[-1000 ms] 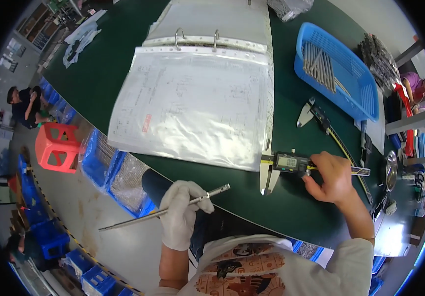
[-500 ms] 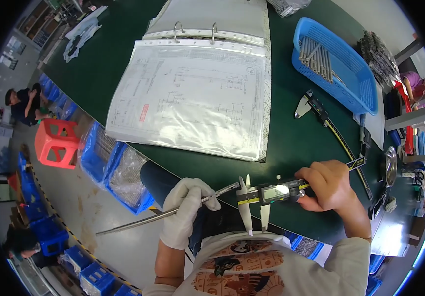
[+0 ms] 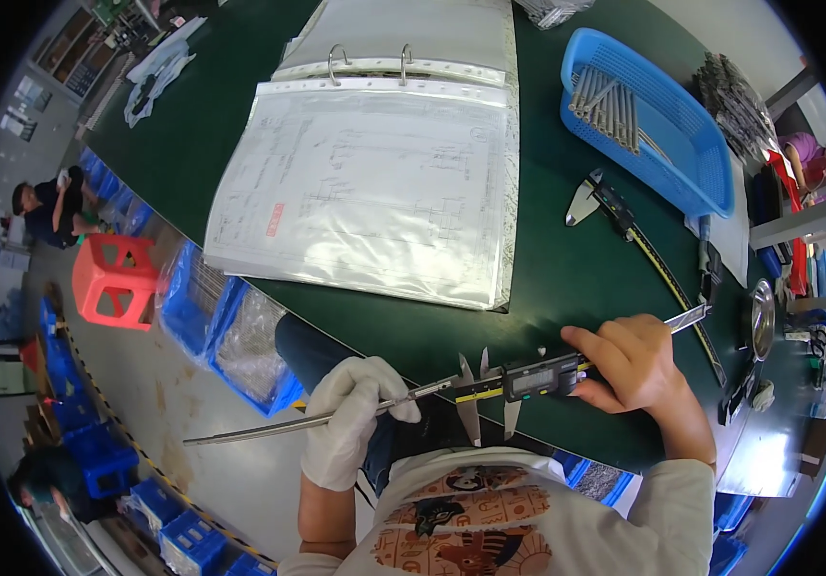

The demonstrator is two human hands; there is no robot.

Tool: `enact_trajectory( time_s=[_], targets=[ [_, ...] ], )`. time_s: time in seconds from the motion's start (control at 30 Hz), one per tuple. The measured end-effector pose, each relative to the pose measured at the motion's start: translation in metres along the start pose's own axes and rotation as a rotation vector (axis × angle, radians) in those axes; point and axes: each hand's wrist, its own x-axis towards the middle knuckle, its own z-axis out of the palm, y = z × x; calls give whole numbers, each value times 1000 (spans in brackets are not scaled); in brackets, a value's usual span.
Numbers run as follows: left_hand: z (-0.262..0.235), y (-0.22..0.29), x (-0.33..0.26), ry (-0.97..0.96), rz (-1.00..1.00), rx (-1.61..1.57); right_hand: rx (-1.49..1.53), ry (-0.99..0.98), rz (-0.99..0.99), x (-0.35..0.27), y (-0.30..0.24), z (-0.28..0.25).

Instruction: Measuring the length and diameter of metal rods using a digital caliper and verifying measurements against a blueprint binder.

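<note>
Gripping a thin metal rod (image 3: 317, 420) beyond the table's (image 3: 547, 288) near edge, the gloved left hand (image 3: 350, 422) feeds its tip to the digital caliper (image 3: 538, 376), clasped by the bare right hand (image 3: 629, 363). An open binder (image 3: 374, 182) lies mid-table.

The left hand (image 3: 347, 415) wears a white glove that covers the fingers and palm and ends in a loose cuff at the wrist; the fabric looks thin and slightly wrinkled. Above the cuff the forearm is bare. The right hand (image 3: 632, 363) is bare, with no glove, ring or watch showing. A white sleeve (image 3: 674, 509) begins partway up the right forearm and widens toward the shoulder. The shirt (image 3: 466, 523) is white, with a large printed picture on the chest in orange, tan and black. Dark blue trousers (image 3: 312, 350) show on the leg below the table edge.
</note>
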Motion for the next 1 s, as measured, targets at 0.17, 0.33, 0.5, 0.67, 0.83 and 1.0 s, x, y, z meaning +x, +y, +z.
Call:
enact_trajectory(
  time_s=[0.17,0.33,0.5,0.67,0.83,1.0],
  targets=[
    [2,-2,-2,-19,-2,1,-28,1,-3,-3,-1,-1],
    [4,0,-4,-41,-16,0,-39,13,-25,-1,-2,-3],
    [5,1,-5,-47,-10,67,-9,6,-30,-1,-1,-4],
    [6,1,-8,-47,-21,73,-18,26,-22,-1,-4,-6],
    [8,0,-13,-39,-64,45,-36,48,-13,-3,-6,-7],
    [8,-3,-14,-46,-62,31,-34,75,-11,-4,-6,-8]
  ],
)
